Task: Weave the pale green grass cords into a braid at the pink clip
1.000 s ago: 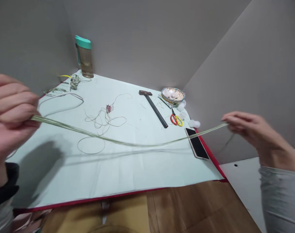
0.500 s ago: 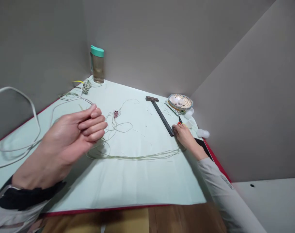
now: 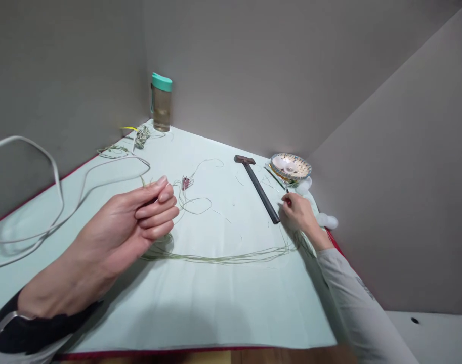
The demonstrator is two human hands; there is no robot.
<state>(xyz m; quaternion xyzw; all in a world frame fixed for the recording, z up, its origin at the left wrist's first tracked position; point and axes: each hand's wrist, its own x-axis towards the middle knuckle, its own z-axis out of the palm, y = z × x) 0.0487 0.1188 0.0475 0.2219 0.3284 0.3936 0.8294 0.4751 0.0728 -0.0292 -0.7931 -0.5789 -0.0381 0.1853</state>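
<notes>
My left hand (image 3: 139, 222), closed in a pinch with the fingers curled, is raised over the left part of the table. Short green cord ends (image 3: 144, 181) poke out behind its thumb. Under it and to the right, a bundle of long thin green cord (image 3: 223, 259) stretches across the cloth. My right hand (image 3: 301, 215) is closed on a small tool with a red handle (image 3: 287, 201); its metal tip points away and the rest is hidden by the fingers. Just left of that hand lies a hammer (image 3: 259, 189) with a dark handle.
A patterned bowl (image 3: 306, 167) and white plastic pieces (image 3: 327, 221) are at the back right. A bottle with a teal lid (image 3: 162, 103) stands in the back left corner, near tangled cord (image 3: 142, 136). White cable (image 3: 56, 177) loops at left. Grey panels (image 3: 231, 65) enclose the table.
My right hand has closed round the red-handled tool, which lay beside its fingers before. My left hand stays pinched, slightly farther right and lower in view. The view has shifted a little.
</notes>
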